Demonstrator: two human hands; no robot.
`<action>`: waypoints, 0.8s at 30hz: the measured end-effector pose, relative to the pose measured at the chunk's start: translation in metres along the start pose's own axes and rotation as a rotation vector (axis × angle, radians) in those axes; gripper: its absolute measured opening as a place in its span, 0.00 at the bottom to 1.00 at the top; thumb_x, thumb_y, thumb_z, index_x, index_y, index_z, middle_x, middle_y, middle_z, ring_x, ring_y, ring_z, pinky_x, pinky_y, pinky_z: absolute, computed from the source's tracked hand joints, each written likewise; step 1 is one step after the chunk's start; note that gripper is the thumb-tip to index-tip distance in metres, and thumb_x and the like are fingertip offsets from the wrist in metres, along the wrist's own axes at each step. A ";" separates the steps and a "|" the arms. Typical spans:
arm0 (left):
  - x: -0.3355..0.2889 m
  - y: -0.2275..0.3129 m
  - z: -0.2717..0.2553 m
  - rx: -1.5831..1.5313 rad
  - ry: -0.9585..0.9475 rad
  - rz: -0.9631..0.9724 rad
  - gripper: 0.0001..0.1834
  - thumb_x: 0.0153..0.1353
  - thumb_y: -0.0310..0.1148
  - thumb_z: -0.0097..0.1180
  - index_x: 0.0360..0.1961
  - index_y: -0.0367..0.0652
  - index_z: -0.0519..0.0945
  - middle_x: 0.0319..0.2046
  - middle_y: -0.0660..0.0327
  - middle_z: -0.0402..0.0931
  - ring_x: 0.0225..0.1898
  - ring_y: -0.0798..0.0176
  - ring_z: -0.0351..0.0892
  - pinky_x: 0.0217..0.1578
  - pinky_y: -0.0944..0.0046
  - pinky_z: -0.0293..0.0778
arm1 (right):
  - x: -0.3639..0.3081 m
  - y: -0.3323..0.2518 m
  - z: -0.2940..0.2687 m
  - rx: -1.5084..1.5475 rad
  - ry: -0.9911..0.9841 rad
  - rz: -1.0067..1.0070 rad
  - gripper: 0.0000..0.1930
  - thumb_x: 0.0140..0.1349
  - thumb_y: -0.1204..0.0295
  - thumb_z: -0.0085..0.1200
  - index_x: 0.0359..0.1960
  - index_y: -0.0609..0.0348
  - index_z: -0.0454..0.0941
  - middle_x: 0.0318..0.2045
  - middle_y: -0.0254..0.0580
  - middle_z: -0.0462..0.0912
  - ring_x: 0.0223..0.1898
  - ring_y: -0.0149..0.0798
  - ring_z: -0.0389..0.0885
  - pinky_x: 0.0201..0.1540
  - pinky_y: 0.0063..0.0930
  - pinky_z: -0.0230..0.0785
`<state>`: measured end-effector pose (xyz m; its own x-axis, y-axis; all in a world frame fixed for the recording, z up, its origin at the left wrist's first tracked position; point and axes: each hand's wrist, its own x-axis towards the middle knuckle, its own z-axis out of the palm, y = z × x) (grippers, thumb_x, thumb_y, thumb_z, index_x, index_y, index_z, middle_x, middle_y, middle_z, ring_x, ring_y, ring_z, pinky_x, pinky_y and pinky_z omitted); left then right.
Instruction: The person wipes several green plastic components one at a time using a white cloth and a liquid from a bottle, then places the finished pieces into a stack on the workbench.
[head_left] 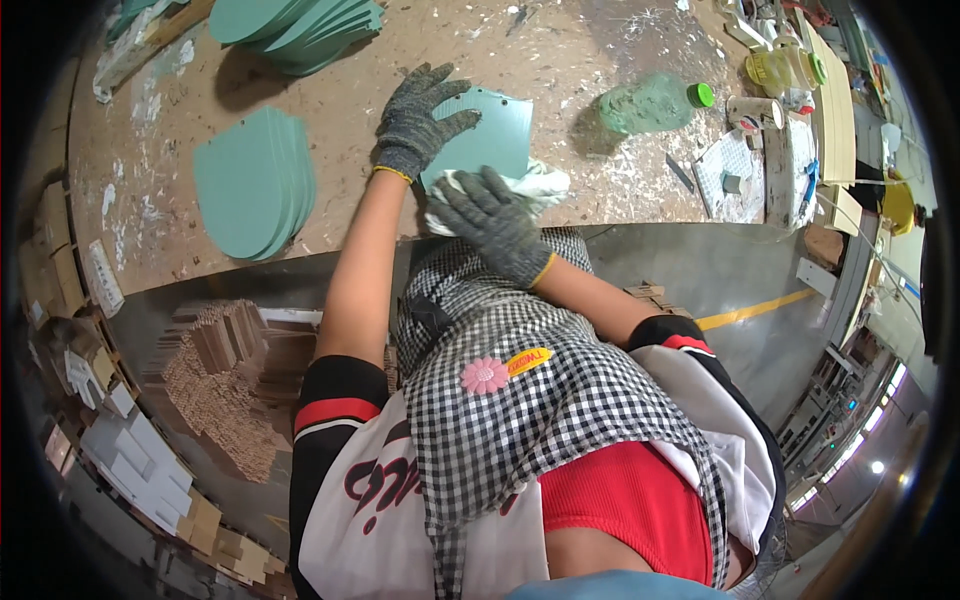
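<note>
A green flat panel [492, 132] with small holes near its far edge lies on the worktable in front of me. My left hand [420, 120], in a dark grey knit glove, rests with fingers spread on the panel's left side. Under my right hand [495, 222], gloved the same way, is a crumpled white cloth [542, 187]. That hand's fingers press the cloth against the panel's near edge; its thumb is hard to make out. To the left lies a fanned stack of green panels with rounded ends [245, 185].
Another green stack [300, 30] sits at the far left of the worktable [370, 225]. On the right are a clear bottle with green cap [650, 103], a paper cup [755, 113] and a yellowish bottle [780, 70]. Stacked brown cardboard strips [220, 380] stand below the table's front edge.
</note>
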<state>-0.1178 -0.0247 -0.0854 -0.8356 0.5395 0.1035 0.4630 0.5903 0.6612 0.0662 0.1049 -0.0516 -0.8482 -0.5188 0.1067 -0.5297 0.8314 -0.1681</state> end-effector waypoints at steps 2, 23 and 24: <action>0.001 -0.005 0.001 -0.051 0.040 0.029 0.27 0.53 0.46 0.73 0.54 0.51 0.84 0.65 0.57 0.73 0.70 0.48 0.64 0.70 0.50 0.61 | 0.010 -0.002 -0.003 0.092 -0.016 -0.021 0.32 0.62 0.69 0.48 0.71 0.48 0.64 0.76 0.39 0.56 0.76 0.45 0.53 0.79 0.49 0.44; -0.001 -0.011 -0.001 0.067 0.012 0.072 0.28 0.60 0.52 0.64 0.60 0.55 0.81 0.66 0.58 0.72 0.70 0.49 0.64 0.71 0.51 0.60 | -0.145 0.072 0.009 0.066 -0.228 0.401 0.31 0.63 0.80 0.54 0.69 0.48 0.66 0.65 0.44 0.72 0.66 0.44 0.71 0.71 0.35 0.64; -0.009 -0.016 -0.003 0.116 0.060 0.089 0.27 0.64 0.50 0.61 0.61 0.52 0.80 0.66 0.55 0.72 0.69 0.48 0.65 0.71 0.51 0.59 | -0.133 0.066 -0.018 0.565 0.000 0.734 0.25 0.68 0.75 0.52 0.67 0.50 0.69 0.62 0.45 0.75 0.62 0.42 0.74 0.67 0.33 0.68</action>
<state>-0.1189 -0.0411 -0.0947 -0.8044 0.5580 0.2039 0.5640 0.6094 0.5573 0.1437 0.2321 -0.0592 -0.9715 0.0995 -0.2153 0.2182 0.7307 -0.6469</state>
